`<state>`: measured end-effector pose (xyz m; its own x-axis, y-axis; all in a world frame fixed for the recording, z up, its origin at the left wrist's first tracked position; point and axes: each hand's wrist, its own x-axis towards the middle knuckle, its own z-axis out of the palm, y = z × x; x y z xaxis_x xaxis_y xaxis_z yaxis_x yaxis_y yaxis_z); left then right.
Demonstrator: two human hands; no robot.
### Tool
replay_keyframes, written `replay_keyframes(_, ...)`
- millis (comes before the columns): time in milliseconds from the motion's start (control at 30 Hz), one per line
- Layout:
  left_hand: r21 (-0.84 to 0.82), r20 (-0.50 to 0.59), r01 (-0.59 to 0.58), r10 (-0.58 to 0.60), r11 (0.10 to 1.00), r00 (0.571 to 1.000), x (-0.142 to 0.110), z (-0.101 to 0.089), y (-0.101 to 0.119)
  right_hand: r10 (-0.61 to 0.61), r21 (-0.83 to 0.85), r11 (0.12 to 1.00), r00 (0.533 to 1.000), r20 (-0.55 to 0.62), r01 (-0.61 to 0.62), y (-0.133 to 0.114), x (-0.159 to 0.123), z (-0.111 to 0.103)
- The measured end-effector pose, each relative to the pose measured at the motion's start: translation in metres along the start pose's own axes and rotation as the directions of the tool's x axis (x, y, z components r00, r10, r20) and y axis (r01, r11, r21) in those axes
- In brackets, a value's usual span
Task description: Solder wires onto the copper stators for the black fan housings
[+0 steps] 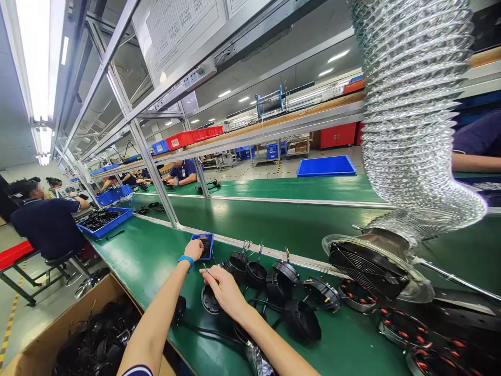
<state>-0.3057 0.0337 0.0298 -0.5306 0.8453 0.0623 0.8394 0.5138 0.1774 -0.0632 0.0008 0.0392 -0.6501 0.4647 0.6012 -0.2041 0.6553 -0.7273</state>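
My left hand [193, 249] is at a small blue bin [212, 242] that holds small dark parts, its fingers curled together over the bin's near side. What they pinch, if anything, is hidden. Just to the right, my right hand [223, 290] pinches a thin wire [205, 267] between thumb and forefinger; its tip sticks up. Under that hand sits a round black housing [210, 300], partly covered by the fingers. More black housings, among them one with coloured wires [256, 272] standing up and one tipped on its side [301, 319], lie to the right.
Copper-wound motor rings [405, 326] lie at the right, below a fume hood [368, 266] on a silver duct [415, 104]. A cardboard box [105, 292] of black parts stands at lower left. A blue tray [127, 213] of cables rests farther along the green bench [156, 245]. Co-workers sit beyond.
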Motion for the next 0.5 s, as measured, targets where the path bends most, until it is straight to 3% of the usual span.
replay_keyframes(267,-0.163,-0.090,-0.023,0.008,0.986,0.996,-0.002,-0.007,-0.011,0.010,-0.097,0.995,1.000,-0.010,-0.011,0.001,0.000,-0.002)
replay_keyframes(500,-0.278,-0.128,-0.003,-0.034,0.960,0.991,-0.003,-0.007,-0.022,-0.015,-0.082,0.996,1.000,0.016,0.016,0.002,0.001,-0.001)
